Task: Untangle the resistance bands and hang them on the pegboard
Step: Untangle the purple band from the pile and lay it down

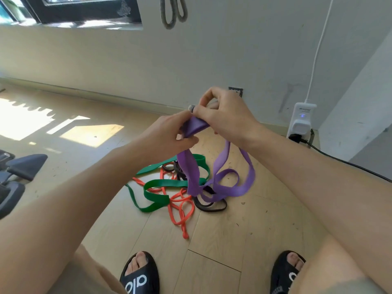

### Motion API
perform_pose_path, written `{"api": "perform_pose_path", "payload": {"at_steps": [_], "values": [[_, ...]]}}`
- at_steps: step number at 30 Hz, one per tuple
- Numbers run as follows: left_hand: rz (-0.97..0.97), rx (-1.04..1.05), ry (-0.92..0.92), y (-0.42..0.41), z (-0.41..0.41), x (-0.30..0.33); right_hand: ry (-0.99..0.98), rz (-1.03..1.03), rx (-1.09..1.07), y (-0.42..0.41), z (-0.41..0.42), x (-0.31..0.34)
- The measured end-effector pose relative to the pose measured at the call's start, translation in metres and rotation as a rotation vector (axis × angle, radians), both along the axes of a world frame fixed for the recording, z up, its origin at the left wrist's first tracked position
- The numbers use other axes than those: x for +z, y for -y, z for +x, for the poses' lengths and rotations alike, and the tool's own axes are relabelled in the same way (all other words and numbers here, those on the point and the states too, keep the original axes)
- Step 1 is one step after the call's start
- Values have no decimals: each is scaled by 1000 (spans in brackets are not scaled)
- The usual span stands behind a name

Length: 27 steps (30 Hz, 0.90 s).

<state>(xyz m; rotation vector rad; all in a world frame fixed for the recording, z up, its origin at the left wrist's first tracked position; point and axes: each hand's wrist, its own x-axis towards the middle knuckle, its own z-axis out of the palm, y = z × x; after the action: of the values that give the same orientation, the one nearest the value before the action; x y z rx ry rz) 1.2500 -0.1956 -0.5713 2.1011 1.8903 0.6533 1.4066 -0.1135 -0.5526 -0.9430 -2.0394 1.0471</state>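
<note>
Fingertips of both hands are pinched closed on the folded top of a wide purple rubber resistance band (pixel 194 177), the left hand (pixel 169 134) from the near side, the right hand (pixel 224 117) from above. Its loops are hung straight down from the fingers into the tangle of green band (pixel 161 183), orange band (pixel 180 211) and black band (pixel 210 207) on the pale wood floor (pixel 244 240). Freeing is judged to call for an upward lift; no pegboard is seen.

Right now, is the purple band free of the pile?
No. The purple band, held up by both hands, hangs into the tangle with the black band.

The left black slide sandal (pixel 139 276) reads "alo"; plug label illegible.
</note>
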Motion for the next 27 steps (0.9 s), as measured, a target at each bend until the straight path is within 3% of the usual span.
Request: {"api": "perform_pose_path", "payload": {"at_steps": [2, 6, 10, 15, 19, 27], "values": [[-82, -7, 47, 0, 0, -2, -53, 14, -5, -1, 1, 3], [-49, -18, -5, -4, -5, 3, -114, 44, -91, -11, 15, 14], [45, 15, -136, -4, -5, 7, 74, 1, -79, -25, 30, 9], [96, 28, -45, 0, 7, 12, 234, -158, 101, -10, 26, 1], [66, 18, 54, 1, 13, 10, 235, -53, 167, 2, 11, -3], [-123, 2, 152, -1, 5, 2, 68, 17, 77, 3, 6, 6]]}}
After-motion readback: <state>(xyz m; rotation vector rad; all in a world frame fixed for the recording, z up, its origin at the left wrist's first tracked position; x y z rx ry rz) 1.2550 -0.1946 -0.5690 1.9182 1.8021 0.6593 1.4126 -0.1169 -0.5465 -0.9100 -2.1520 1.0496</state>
